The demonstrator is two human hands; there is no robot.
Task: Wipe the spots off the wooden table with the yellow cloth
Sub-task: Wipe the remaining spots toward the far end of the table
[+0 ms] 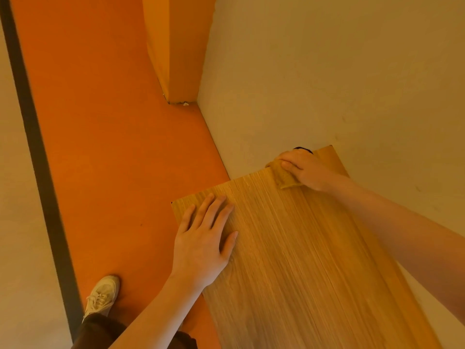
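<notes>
**Hands on a wooden table beside a wall**

The orange floor [105, 152] fills the left half of the view, with a dark strip [37, 157] running along its left edge. A pale wall [339, 71] occupies the upper right and meets an orange pillar [176, 46] at the top. The wooden table [302, 248] extends from the lower right towards the wall, its grain running lengthwise. The left hand [203, 238] lies flat and spread wide, palm down, near the table's left far corner, holding nothing. The right hand [305, 168] is closed over the yellow cloth [283, 176], pressing it against the tabletop at the far edge, close to the wall. A small dark object [303, 148] shows just behind the knuckles; what it is cannot be told. A pale laced shoe [103, 294] stands on the floor at lower left.
</notes>
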